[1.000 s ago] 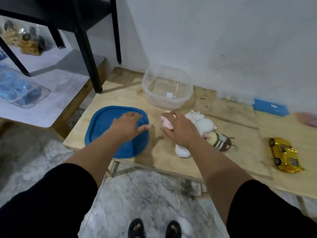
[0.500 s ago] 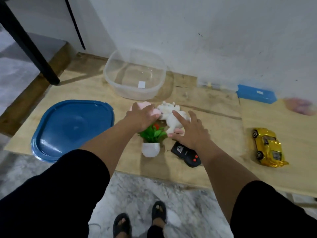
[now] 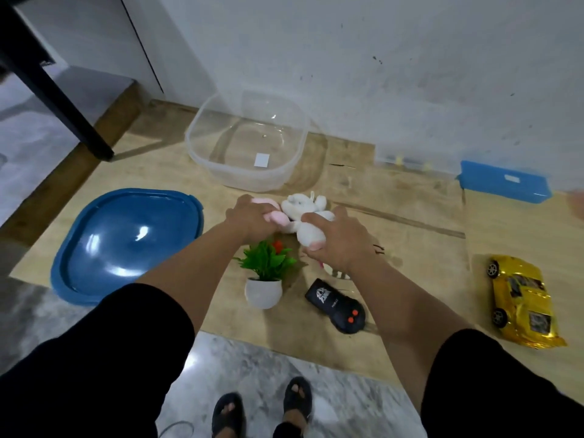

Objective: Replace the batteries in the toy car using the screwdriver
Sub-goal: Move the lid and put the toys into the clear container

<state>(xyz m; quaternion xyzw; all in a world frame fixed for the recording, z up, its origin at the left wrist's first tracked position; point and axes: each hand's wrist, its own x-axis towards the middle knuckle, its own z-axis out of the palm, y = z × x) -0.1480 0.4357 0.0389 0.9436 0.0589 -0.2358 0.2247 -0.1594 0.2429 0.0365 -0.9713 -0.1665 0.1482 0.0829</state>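
1. Left hand — fingers curled round a pink soft toy, gripping it at table centre.
2. Right hand — curled over a white plush, gripping its lower body; the head pokes out toward 12 o'clock. Something striped shows under the wrist; cannot tell what.
3. Car — yellow, on its wheels, at 3 o'clock from the hands, well apart from them, near the table's front edge. Neither hand touches it.
4. Screwdriver and batteries: not identifiable in this view. A blue box sits at 1 o'clock against the wall; contents hidden.
5. Other items: clear tub at 12 o'clock with no contents visible, blue lid at 9 o'clock, potted plant at 6 o'clock just beside both wrists, black remote at 5 o'clock.
6. Judgement: the battery work has not begun — both hands are busy with plush, likely clearing space.
7. Risks from here:
   - Plant sits directly under the forearms; pulling the hands back low could tip it, since the pot looks small and top-heavy.
   - A right-arm sweep toward the car could knock the remote, which lies close to the front edge, onto the floor.
   - The car also lies near the edge; a hasty reach could nudge it off.
   - The car's underside is hidden, so the hatch screw is unconfirmed.
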